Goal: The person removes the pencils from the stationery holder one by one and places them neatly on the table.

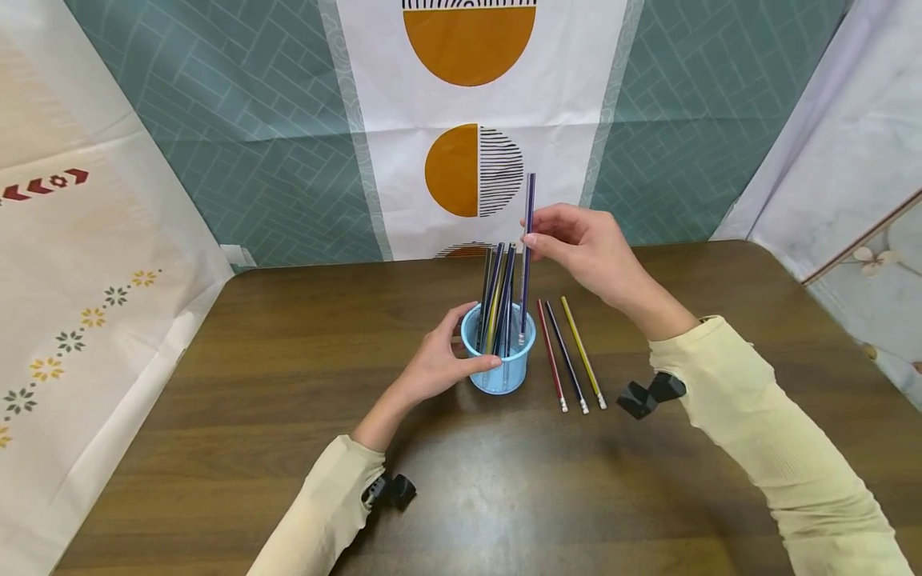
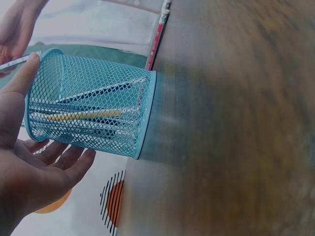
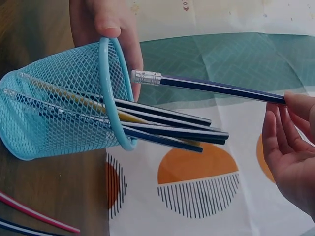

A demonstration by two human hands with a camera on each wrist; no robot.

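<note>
A light-blue mesh pencil cup (image 1: 504, 382) stands upright on the table. My left hand (image 1: 441, 362) holds it from the left, thumb on the near side and fingers round the far side. Several dark striped pencils (image 3: 172, 130) and a yellow pencil (image 2: 86, 115) lean inside it. Between thumb and fingertips, my right hand (image 1: 587, 248) pinches a dark blue pencil with a white stripe (image 3: 216, 88). That pencil is nearly vertical, its white eraser end (image 3: 146, 77) pointing down, just above the cup's opening in the right wrist view.
Right of the cup, a red pencil (image 1: 551, 352), a dark blue pencil (image 1: 566, 356) and a yellow pencil (image 1: 583, 352) lie side by side on the brown wooden table (image 1: 302, 344). A patterned cloth (image 1: 288, 160) hangs behind the table's back edge.
</note>
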